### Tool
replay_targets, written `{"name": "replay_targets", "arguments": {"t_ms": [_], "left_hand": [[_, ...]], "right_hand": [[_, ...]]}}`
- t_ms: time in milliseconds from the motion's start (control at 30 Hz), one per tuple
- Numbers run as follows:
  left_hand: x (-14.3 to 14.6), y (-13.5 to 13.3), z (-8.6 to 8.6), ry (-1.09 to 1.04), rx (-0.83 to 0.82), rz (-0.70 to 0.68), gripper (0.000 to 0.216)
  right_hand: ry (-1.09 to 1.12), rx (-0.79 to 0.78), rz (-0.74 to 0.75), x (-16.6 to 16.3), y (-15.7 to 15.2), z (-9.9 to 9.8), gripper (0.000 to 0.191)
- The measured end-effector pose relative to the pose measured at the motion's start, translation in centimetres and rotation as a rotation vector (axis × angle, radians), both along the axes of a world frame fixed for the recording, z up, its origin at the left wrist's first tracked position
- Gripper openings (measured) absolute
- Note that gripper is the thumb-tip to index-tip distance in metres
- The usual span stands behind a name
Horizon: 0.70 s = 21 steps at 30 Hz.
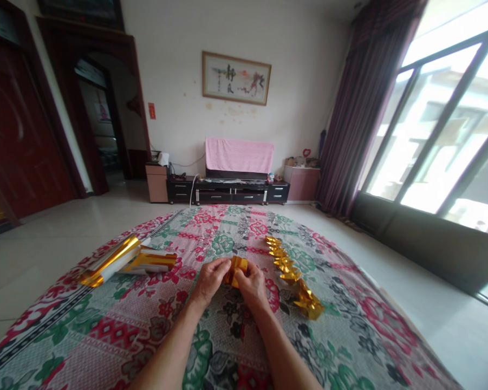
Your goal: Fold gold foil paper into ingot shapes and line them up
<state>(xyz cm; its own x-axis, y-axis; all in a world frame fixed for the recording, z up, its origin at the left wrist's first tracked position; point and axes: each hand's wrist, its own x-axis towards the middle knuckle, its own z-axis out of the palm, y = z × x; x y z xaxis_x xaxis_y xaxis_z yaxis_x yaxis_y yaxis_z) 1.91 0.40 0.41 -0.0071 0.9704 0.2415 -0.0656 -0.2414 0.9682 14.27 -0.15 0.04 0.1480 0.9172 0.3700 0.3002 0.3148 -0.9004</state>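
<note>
Head: gold row (292,273) beside held foil piece (236,266)

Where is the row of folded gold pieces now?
In the head view, the row lies on the floral blanket, just right of the right hand, stretching toward the black cabinet.

Glossy gold foil paper (236,269) lies over a matt floral cloth (211,336).
</note>
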Motion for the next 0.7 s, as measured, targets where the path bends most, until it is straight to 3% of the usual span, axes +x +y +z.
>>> {"name": "replay_targets", "arguments": {"t_ms": [333,700], "left_hand": [[0.02,-0.3,0.59,-0.037,-0.081,-0.046,0.031],[0.17,0.0,-0.05,0.156,0.012,0.007,0.032]], "right_hand": [[-0.014,-0.013,-0.017,0.01,-0.21,0.11,0.02],[-0.013,0.019,0.005,-0.04,-0.33,0.17,0.019]]}}
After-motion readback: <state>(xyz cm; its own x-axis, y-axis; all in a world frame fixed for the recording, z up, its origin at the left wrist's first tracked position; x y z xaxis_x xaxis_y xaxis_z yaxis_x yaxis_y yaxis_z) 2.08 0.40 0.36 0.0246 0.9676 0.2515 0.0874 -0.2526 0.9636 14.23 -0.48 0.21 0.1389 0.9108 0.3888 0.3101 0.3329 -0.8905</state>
